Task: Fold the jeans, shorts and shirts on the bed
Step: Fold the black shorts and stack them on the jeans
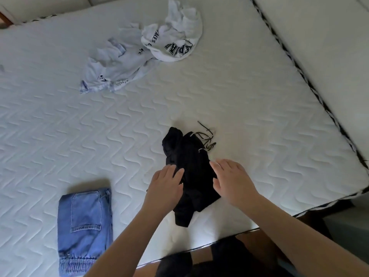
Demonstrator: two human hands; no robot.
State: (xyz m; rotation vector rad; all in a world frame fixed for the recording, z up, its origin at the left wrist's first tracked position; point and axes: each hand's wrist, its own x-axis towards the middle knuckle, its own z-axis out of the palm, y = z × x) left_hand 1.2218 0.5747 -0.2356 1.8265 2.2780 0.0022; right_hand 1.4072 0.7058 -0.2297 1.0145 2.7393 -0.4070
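Observation:
Black shorts with a loose drawstring lie crumpled near the front edge of the bed. My left hand rests at their left side with fingers straight. My right hand hovers at their right side, fingers spread and relaxed. Folded blue jeans sit at the front left. A pale blue shirt lies rumpled farther back. A white shirt with dark lettering is bunched up behind it.
The quilted white mattress has a black-and-white piped edge running along its right side. A dark floor gap shows beyond the front right corner. A second white padded surface lies to the right.

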